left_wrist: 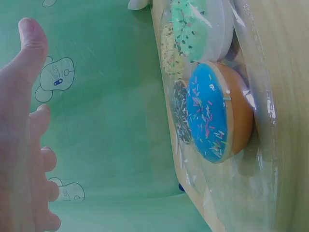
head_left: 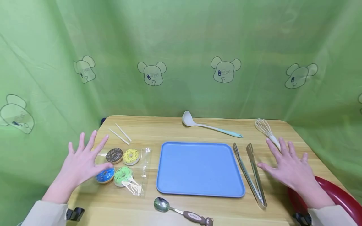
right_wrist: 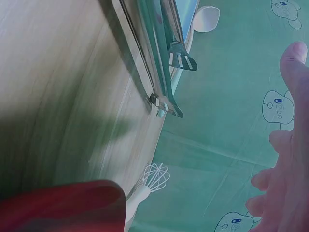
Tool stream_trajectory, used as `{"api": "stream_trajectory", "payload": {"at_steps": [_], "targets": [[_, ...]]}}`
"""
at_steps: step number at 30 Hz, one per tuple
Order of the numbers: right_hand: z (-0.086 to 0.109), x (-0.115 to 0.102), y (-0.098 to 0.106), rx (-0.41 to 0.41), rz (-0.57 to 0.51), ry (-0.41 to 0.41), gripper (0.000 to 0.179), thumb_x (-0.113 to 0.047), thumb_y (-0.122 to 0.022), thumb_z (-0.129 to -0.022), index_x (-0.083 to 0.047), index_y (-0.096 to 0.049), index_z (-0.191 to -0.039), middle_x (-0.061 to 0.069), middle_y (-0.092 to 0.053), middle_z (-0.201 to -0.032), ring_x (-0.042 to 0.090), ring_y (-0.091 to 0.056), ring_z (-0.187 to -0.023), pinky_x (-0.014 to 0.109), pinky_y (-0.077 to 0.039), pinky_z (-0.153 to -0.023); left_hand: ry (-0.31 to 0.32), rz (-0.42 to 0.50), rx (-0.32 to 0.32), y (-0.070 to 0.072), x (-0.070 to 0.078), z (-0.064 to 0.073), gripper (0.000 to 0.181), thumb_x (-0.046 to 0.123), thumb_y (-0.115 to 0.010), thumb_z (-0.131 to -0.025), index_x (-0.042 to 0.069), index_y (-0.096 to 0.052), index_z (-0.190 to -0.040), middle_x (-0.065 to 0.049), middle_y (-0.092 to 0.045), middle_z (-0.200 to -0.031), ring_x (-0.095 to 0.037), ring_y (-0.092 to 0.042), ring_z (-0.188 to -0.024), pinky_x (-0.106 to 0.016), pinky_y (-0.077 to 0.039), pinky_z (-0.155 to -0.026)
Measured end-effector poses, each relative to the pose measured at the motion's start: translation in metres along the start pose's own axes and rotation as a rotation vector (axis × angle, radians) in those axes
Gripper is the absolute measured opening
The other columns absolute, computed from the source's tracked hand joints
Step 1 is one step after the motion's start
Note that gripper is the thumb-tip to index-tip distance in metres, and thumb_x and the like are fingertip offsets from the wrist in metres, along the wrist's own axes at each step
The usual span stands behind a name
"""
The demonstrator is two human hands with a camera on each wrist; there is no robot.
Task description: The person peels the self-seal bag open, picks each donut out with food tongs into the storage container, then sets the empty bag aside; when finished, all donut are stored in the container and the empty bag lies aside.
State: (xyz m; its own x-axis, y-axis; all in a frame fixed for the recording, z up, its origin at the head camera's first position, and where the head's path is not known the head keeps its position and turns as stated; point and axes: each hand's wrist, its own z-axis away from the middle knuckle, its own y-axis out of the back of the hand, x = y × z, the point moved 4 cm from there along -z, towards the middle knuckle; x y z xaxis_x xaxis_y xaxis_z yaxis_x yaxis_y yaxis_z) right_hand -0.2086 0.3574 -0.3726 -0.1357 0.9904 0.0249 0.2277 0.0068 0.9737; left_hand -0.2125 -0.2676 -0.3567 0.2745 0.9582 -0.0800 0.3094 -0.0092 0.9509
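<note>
My left hand (head_left: 82,164), fingers spread and straight, hovers at the left over a clear plastic bag of toy donuts. In the bag lie a blue donut (head_left: 105,175), a green donut (head_left: 123,176), a yellow donut (head_left: 131,156) and a chocolate-brown donut (head_left: 114,155). The blue one is nearest that hand's thumb. On the right my right hand (head_left: 291,168) is spread the same way, holding nothing. Metal tongs (head_left: 253,179) lie just left of it, a white whisk (head_left: 267,131) beyond its fingertips, and a red bowl (head_left: 333,191) is partly hidden beneath its wrist.
A blue tray (head_left: 200,169) occupies the middle of the wooden table (head_left: 152,128). Behind it lies a ladle (head_left: 209,126) with a pale blue handle; in front, a spoon (head_left: 181,211) with a brown handle. Two white sticks (head_left: 119,136) lie at the back left. Green curtain (head_left: 181,37) surrounds the table.
</note>
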Motion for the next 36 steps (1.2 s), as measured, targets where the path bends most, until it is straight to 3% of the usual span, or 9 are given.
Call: {"api": "stream_trajectory", "payload": {"at_steps": [12, 17, 21, 25, 30, 33, 36], "targets": [[0.002, -0.010, 0.001, 0.018, -0.010, 0.007, 0.092, -0.064, -0.048, -0.085, -0.024, 0.004, -0.149, 0.024, 0.004, -0.151, 0.052, -0.004, -0.132, 0.080, -0.005, -0.086, 0.029, 0.023, -0.020, -0.003, -0.001, 0.000, 0.096, 0.072, -0.048, -0.079, 0.028, -0.001, -0.149, -0.019, 0.002, -0.152, -0.050, 0.008, -0.132, -0.074, 0.004, -0.093], [0.001, -0.029, 0.001, 0.038, -0.040, 0.044, 0.093, -0.064, -0.049, -0.084, -0.019, -0.001, -0.150, 0.027, -0.006, -0.150, 0.051, -0.012, -0.132, 0.077, -0.013, -0.088, 0.053, 0.044, -0.024, -0.003, -0.004, 0.003, 0.098, 0.071, -0.048, -0.080, 0.025, 0.003, -0.149, -0.022, 0.003, -0.151, -0.049, 0.010, -0.132, -0.072, 0.006, -0.095], [0.001, -0.050, 0.006, 0.061, -0.137, 0.071, 0.092, -0.060, -0.053, -0.085, -0.017, -0.004, -0.150, 0.030, -0.015, -0.147, 0.048, -0.017, -0.132, 0.072, -0.016, -0.094, 0.056, 0.086, -0.027, -0.006, -0.009, 0.008, 0.096, 0.065, -0.050, -0.083, 0.021, 0.003, -0.149, -0.022, 0.004, -0.151, -0.046, 0.012, -0.132, -0.064, 0.011, -0.100], [-0.002, -0.075, 0.013, 0.134, -0.231, 0.109, 0.090, -0.054, -0.059, -0.084, -0.014, -0.011, -0.150, 0.029, -0.026, -0.144, 0.048, -0.030, -0.126, 0.067, -0.025, -0.096, 0.068, 0.142, -0.029, -0.012, -0.016, 0.015, 0.095, 0.059, -0.053, -0.085, 0.020, 0.005, -0.149, -0.022, 0.006, -0.150, -0.044, 0.014, -0.133, -0.056, 0.015, -0.102], [-0.007, -0.106, 0.015, 0.192, -0.361, 0.129, 0.083, -0.047, -0.064, -0.084, -0.010, -0.025, -0.147, 0.027, -0.044, -0.133, 0.048, -0.052, -0.105, 0.060, -0.044, -0.080, 0.074, 0.256, -0.062, -0.025, -0.022, 0.028, 0.094, 0.051, -0.055, -0.088, 0.018, 0.010, -0.148, -0.024, 0.015, -0.148, -0.044, 0.020, -0.130, -0.056, 0.015, -0.102], [-0.013, -0.126, 0.012, 0.185, -0.437, 0.127, 0.078, -0.045, -0.064, -0.085, -0.012, -0.028, -0.146, 0.028, -0.054, -0.122, 0.036, -0.062, -0.074, 0.051, -0.050, -0.063, 0.090, 0.339, -0.093, -0.037, -0.026, 0.038, 0.095, 0.047, -0.055, -0.089, 0.013, 0.013, -0.147, -0.023, 0.021, -0.146, -0.041, 0.027, -0.128, -0.059, 0.015, -0.100], [-0.017, -0.145, 0.011, 0.182, -0.518, 0.132, 0.074, -0.043, -0.065, -0.085, -0.013, -0.032, -0.145, 0.022, -0.058, -0.120, 0.013, -0.047, -0.042, 0.034, -0.045, -0.045, 0.106, 0.404, -0.120, -0.049, -0.029, 0.045, 0.095, 0.043, -0.055, -0.091, 0.009, 0.015, -0.146, -0.023, 0.024, -0.145, -0.039, 0.031, -0.126, -0.062, 0.016, -0.098]]}}
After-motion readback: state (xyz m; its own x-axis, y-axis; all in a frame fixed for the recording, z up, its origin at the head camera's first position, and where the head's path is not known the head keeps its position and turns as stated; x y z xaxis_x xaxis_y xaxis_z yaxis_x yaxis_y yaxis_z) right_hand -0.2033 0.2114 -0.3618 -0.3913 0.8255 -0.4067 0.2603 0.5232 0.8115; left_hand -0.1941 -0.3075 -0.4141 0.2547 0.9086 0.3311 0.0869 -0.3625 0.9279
